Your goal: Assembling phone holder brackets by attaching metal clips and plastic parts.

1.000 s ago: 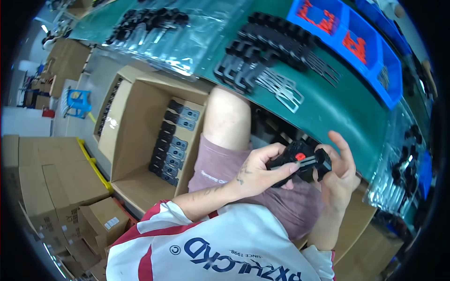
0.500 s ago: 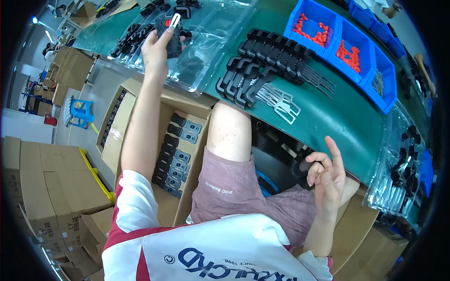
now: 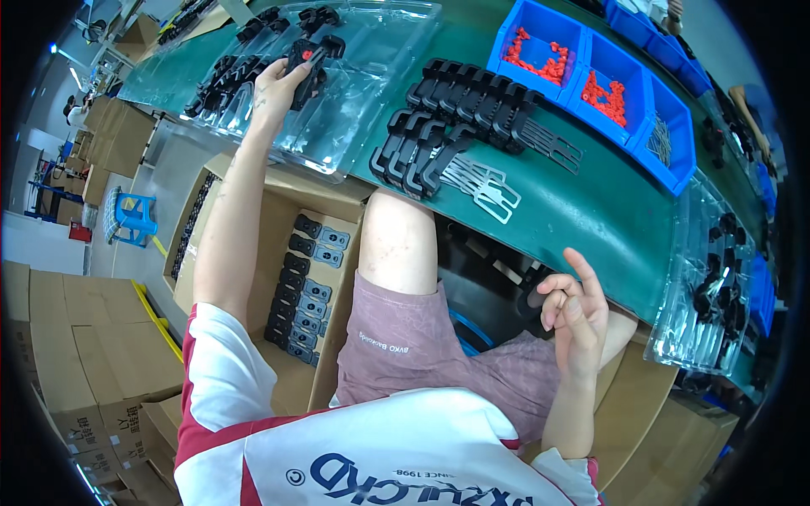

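While the green table (image 3: pixel 591 215) bears black parts (image 3: pixel 477 101), boxes (image 3: pixel 118 350) stand nearby.

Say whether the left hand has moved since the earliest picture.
Yes: against the green table, the left hand moved left and forward, from above the lap to over the clear plastic.

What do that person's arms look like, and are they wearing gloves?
The left sleeve and right sleeve are short and white with dark red trim, leaving the left forearm and right forearm uncovered. The left grip and right grip are bare human hands; no gloves or watch show.
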A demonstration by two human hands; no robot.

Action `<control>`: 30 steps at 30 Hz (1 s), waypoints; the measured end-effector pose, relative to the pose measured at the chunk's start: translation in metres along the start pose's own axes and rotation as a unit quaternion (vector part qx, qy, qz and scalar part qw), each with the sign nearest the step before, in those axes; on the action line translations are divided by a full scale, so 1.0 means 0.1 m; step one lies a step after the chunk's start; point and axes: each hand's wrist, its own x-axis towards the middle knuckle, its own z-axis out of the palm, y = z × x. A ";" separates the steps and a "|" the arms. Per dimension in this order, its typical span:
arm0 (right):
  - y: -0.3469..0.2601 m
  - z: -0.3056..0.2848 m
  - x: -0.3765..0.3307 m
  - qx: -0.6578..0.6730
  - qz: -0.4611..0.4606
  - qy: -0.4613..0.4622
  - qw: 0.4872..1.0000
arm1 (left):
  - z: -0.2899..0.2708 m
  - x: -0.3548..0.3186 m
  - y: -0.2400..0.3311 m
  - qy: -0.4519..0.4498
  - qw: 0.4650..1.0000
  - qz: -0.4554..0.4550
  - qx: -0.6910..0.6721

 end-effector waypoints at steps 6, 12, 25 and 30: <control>-0.01 0.00 0.00 0.004 0.010 0.001 1.000 | 0.00 -0.08 0.27 0.043 0.997 0.061 -0.012; -0.01 0.03 0.07 0.002 0.017 -0.012 1.000 | 0.58 -1.09 1.04 -0.017 0.975 0.144 -0.168; -0.10 0.02 0.02 -0.171 -0.210 -0.009 0.963 | 1.46 -2.96 1.17 -0.249 0.849 -0.135 -0.446; -0.29 -0.20 0.12 -0.068 -0.230 0.181 0.954 | 1.39 -2.95 1.11 -0.330 0.785 -0.297 -0.432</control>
